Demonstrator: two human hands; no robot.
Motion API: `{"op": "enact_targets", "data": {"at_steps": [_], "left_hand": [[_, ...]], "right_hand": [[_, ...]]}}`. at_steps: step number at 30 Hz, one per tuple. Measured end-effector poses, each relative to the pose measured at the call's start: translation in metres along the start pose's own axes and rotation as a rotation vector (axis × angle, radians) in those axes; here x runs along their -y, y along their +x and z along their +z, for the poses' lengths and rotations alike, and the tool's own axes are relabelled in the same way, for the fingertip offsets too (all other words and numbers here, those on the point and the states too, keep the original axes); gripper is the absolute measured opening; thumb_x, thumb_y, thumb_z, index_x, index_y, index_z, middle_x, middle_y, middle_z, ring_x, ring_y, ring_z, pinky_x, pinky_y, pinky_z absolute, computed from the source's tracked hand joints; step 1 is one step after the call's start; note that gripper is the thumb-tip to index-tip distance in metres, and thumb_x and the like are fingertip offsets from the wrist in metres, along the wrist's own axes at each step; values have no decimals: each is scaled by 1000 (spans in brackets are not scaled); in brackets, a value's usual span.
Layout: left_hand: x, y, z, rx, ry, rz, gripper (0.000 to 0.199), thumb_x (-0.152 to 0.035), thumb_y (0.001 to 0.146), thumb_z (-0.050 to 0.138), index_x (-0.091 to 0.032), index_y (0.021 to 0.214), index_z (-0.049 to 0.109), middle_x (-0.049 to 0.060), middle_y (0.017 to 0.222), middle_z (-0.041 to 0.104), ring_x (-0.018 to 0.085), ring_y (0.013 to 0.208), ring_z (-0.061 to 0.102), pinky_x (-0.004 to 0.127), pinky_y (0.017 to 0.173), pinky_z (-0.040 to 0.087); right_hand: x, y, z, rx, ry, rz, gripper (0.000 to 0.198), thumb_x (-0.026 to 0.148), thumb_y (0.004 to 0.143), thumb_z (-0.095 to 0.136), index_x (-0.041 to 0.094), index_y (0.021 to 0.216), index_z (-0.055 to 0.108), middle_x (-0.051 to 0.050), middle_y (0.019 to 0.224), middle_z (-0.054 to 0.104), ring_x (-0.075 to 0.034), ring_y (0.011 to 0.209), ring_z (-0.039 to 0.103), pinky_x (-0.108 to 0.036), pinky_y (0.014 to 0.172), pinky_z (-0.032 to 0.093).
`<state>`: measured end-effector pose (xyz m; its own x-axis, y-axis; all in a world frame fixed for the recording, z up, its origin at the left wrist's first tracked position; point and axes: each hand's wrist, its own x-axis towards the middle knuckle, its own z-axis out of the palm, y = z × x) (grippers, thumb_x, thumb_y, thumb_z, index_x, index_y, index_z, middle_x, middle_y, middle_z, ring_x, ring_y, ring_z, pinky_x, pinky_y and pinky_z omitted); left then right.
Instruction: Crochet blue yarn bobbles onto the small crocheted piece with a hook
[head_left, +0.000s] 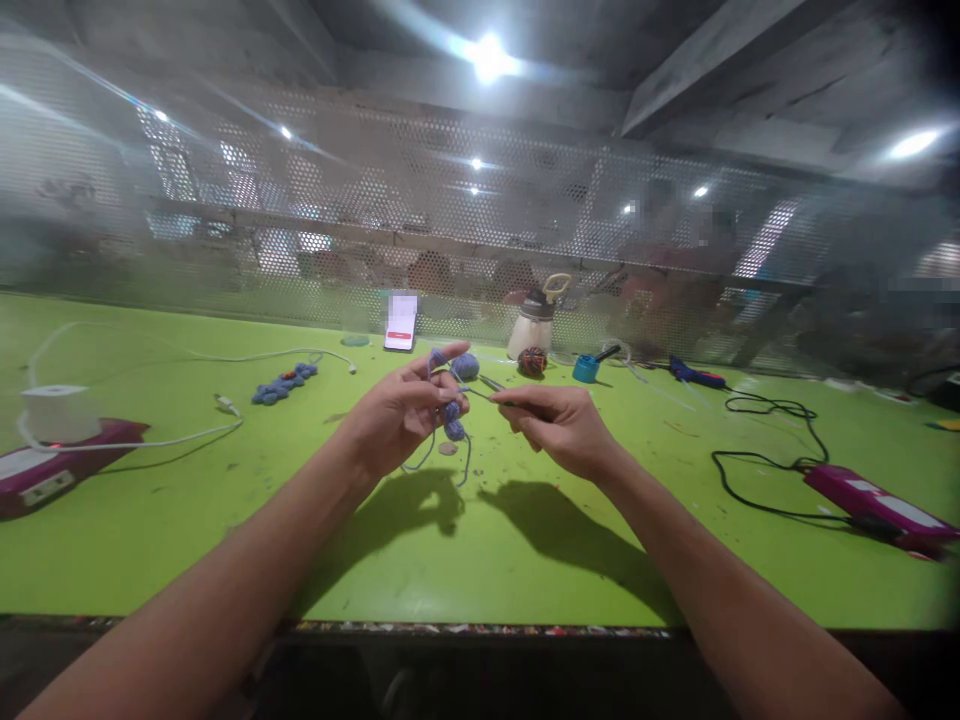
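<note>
My left hand (pixel 405 405) pinches a small blue-purple crochet piece (pixel 452 422) between thumb and fingers. Yarn of the same colour loops over its raised index finger, and loose strands hang below. My right hand (pixel 559 425) grips a thin crochet hook (pixel 478 393), pointing left to the yarn at the left fingertips. Whether the hook's tip sits inside a loop is too small to tell. Just behind the hands lies a ball of blue-purple yarn (pixel 466 366). A finished-looking strip of blue-purple crochet (pixel 285 383) rests on the table to the left.
Along the back of the green table (pixel 525 590) stand a phone (pixel 400 322), a spray bottle (pixel 531 328), a dark multicoloured yarn ball (pixel 532 361) and a blue pot (pixel 586 369). A glue gun (pixel 696 374) and power strips (pixel 874 500) (pixel 75 460) with cables lie at the sides.
</note>
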<state>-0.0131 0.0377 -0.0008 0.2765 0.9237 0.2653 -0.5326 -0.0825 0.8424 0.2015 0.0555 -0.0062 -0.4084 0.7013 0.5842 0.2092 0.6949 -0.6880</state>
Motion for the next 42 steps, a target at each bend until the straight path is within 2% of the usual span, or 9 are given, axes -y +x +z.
{"op": "enact_targets", "data": {"at_steps": [4,8,11,15,20,25,30,36,42], "left_hand": [[0,2,-2,-49,14,8,49,0,67,63,-12,114,68,1,72,59,13,67,58,28,67,44],[7,3,0,-43,182,-61,41,-1,67,63,-10,106,72,2,68,59,15,67,59,30,66,43],[11,4,1,-11,256,-115,40,-2,67,63,-10,105,72,2,69,59,16,67,59,32,68,42],[12,2,3,14,274,-98,60,-2,66,64,-11,125,61,0,68,58,17,69,59,33,67,41],[10,0,7,50,347,-84,89,-2,65,68,-10,147,34,-1,69,58,16,68,58,33,67,41],[12,1,9,42,414,-58,93,-2,65,69,-10,148,29,-1,70,59,15,67,56,32,70,44],[14,3,7,28,547,-2,89,-8,68,69,-8,148,29,-2,67,58,14,64,53,31,65,46],[19,2,5,-2,957,177,72,-16,81,61,-18,147,35,-2,71,56,13,61,52,28,59,46],[32,0,7,37,1712,727,54,-7,88,46,-23,139,49,4,83,58,15,69,49,29,63,44]], "right_hand": [[2,0,-4,58,117,65,18,23,79,70,17,93,79,0,57,60,-6,41,41,-23,38,31],[1,-1,2,145,325,188,20,27,79,72,17,94,77,3,54,58,-4,37,40,-21,36,27],[-2,0,8,94,378,249,21,30,77,73,16,93,76,3,53,57,-4,36,40,-20,35,26],[-4,2,11,41,343,269,24,30,77,72,14,94,74,4,53,56,-5,36,40,-20,35,25],[-2,0,15,119,314,296,40,30,80,69,15,117,69,5,53,56,-5,37,40,-21,36,29],[-1,-2,20,104,366,358,41,28,81,67,15,120,69,9,46,46,-5,37,37,-20,38,29],[-1,-1,17,34,401,427,38,28,78,69,17,114,72,7,47,48,-5,37,38,-20,36,23],[-1,3,9,-11,371,466,36,25,71,73,12,105,76,6,45,50,-6,36,38,-21,36,24],[-2,3,18,-104,482,509,39,25,68,75,11,104,75,6,44,50,-5,35,36,-20,35,20]]}}
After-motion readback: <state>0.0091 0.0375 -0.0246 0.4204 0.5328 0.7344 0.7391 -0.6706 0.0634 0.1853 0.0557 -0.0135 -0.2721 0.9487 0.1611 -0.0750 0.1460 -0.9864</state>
